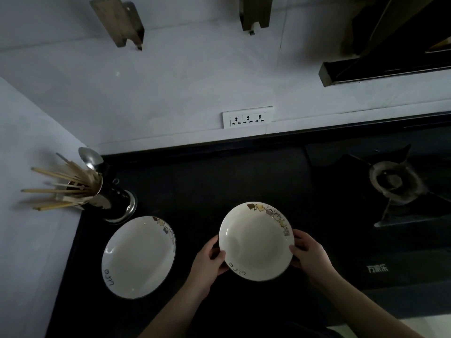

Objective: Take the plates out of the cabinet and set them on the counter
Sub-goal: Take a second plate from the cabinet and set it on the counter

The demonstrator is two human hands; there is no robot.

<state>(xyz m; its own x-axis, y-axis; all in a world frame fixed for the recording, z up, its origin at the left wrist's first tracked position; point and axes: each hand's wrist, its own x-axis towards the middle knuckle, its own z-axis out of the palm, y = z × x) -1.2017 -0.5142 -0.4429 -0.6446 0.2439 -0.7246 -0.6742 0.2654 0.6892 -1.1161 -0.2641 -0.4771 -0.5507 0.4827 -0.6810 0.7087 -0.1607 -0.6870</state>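
Note:
A white deep plate [255, 241] with a patterned rim is held over the black counter [207, 181]. My left hand [210, 261] grips its left edge, thumb over the rim. My right hand [308, 253] grips its right edge the same way. Whether the plate touches the counter I cannot tell. A second matching white plate [139, 257] lies flat on the counter to the left, apart from the held one. The cabinet is out of view.
A metal utensil holder [109, 201] with chopsticks and a spoon stands at the counter's back left corner, close behind the left plate. A gas hob burner [394, 182] sits to the right. A wall socket strip [247, 117] is on the white wall.

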